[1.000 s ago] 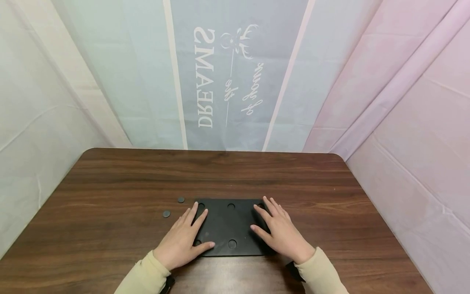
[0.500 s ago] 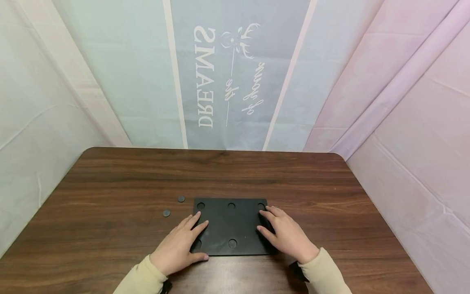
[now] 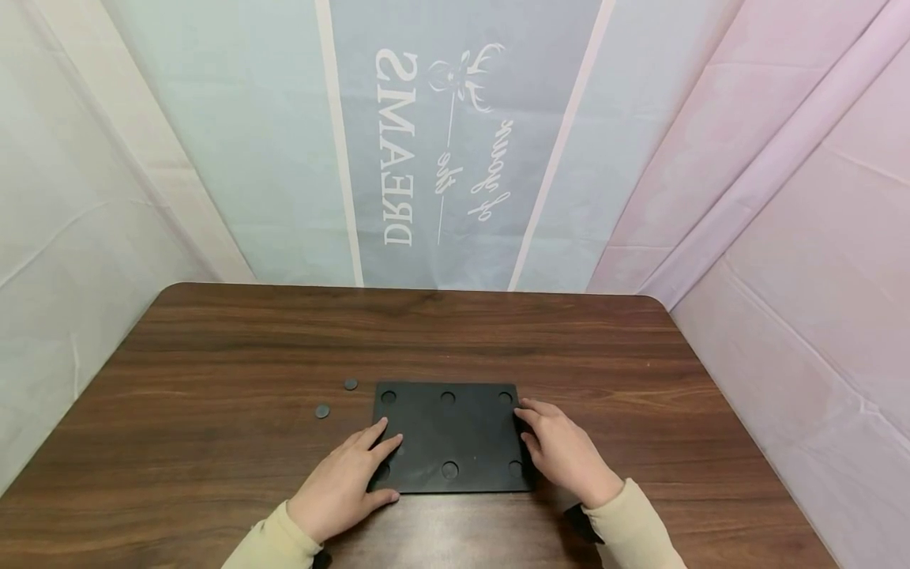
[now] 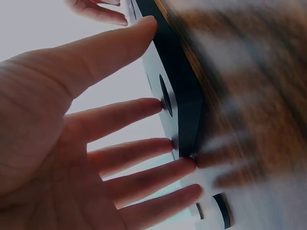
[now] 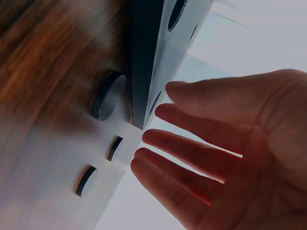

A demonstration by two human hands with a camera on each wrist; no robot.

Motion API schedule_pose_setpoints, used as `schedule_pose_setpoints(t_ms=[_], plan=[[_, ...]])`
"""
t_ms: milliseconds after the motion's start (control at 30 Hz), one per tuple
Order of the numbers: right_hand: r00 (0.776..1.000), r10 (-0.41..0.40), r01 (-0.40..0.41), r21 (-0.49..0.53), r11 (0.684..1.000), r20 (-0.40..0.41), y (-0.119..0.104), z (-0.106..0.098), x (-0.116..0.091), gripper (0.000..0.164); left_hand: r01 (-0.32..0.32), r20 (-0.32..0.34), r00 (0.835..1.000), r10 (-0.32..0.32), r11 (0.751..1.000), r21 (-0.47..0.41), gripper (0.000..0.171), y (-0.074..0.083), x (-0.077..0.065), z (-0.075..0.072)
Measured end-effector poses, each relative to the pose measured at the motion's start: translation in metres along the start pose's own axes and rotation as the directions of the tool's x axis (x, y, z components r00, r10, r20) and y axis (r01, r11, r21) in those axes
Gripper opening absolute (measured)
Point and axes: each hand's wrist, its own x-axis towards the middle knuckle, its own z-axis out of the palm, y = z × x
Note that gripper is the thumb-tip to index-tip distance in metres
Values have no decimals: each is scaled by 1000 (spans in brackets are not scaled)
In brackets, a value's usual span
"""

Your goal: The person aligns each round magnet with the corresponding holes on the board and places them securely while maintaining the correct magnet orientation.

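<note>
At the near middle of a wood-grain tabletop (image 3: 455, 332), a flat black rectangular board (image 3: 455, 435) lies between the left hand (image 3: 337, 482) and the right hand (image 3: 565, 450) of a person. Its upper face bears six circular recesses (image 3: 448, 398), three along the far edge and three along the near edge. The left hand is spread, palm down, with its fingers extended over the board's left margin and its thumb at the near left corner, grasping nothing. The right hand is at the right edge, its fingers loosely bent and released; whether they touch the board cannot be told. One small dark disc (image 3: 351, 384) lies near the far left corner; a second disc (image 3: 322, 412) lies farther left and closer to the person. In the right wrist view, a larger-looking disc (image 5: 109, 96) lies just beside the board's side wall, with two smaller-looking discs (image 5: 115, 148) beyond it. Pale sleeves (image 3: 273, 541) cover both forearms. Behind the tabletop hangs a pale blue-grey cloth (image 3: 455, 261) printed with white lettering (image 3: 398, 150), mirrored and turned sideways, which includes the word DREAMS.
</note>
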Motion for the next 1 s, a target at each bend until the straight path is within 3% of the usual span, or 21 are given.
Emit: schedule_pose_setpoints(t_ms=[600,800,1000], plan=[[995,103,-102,51,993,-13,19,-3,-1,38,33,-3,999,-33,999,12,59,8,-1,4],[996,83,-82,34,996,-31,22,-3,2,33,76,38,996,-77,997,17,59,12,2,4],[1000,10,-10,24,1000,-20,26,-1,8,32,102,61,993,-104,994,34,59,16,6,3]])
